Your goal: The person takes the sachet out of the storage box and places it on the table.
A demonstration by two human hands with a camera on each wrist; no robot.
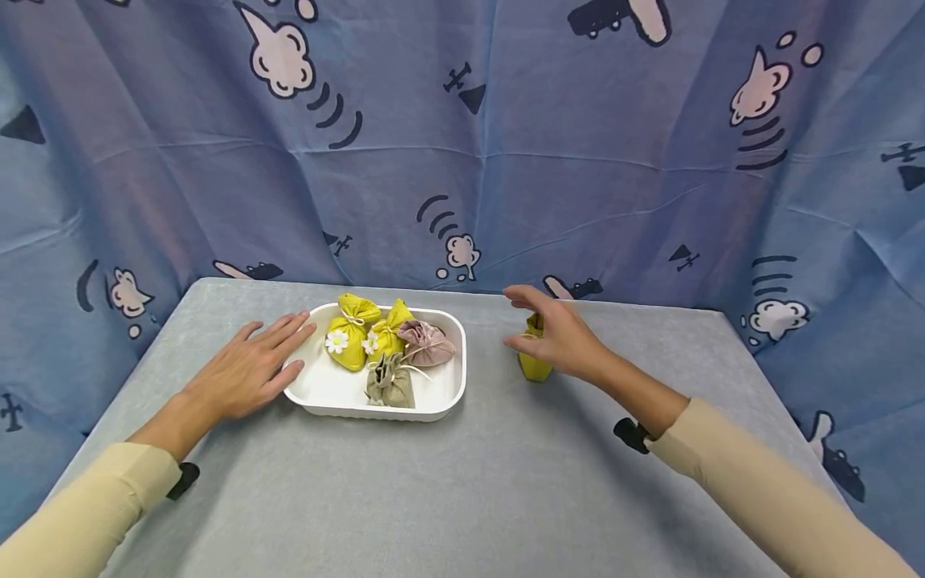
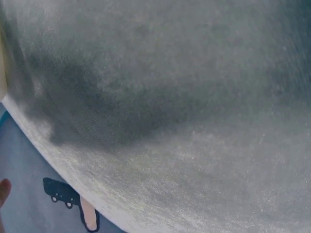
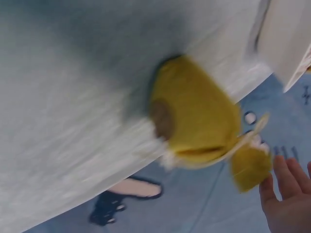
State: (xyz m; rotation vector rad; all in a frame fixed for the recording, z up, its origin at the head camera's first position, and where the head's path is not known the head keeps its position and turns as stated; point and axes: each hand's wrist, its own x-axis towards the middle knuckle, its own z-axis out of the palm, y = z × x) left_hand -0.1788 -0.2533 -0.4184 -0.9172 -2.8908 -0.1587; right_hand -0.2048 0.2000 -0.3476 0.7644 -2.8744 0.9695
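A white tray (image 1: 433, 415) holds several small drawstring pouches. In it lie a yellow pouch (image 1: 348, 337) with a white flower, a second yellow pouch (image 1: 390, 329), a pink pouch (image 1: 426, 343) and a grey-green pouch (image 1: 390, 384). My left hand (image 1: 249, 369) rests at the tray's left rim, fingers extended. To the right of the tray stands another yellow pouch (image 1: 535, 368), partly hidden by my right hand (image 1: 556, 333). That hand's thumb and fingers are spread apart around the pouch's upper part. The right wrist view shows this pouch (image 3: 199, 111) with a tied neck beside the fingers (image 3: 286, 179).
A grey cloth-covered table (image 1: 462, 498) bears everything. Behind it hangs a blue patterned curtain (image 1: 405, 225). The left wrist view shows mostly shadowed table cloth (image 2: 170, 170) and a fingertip (image 2: 4, 191) at its left edge.
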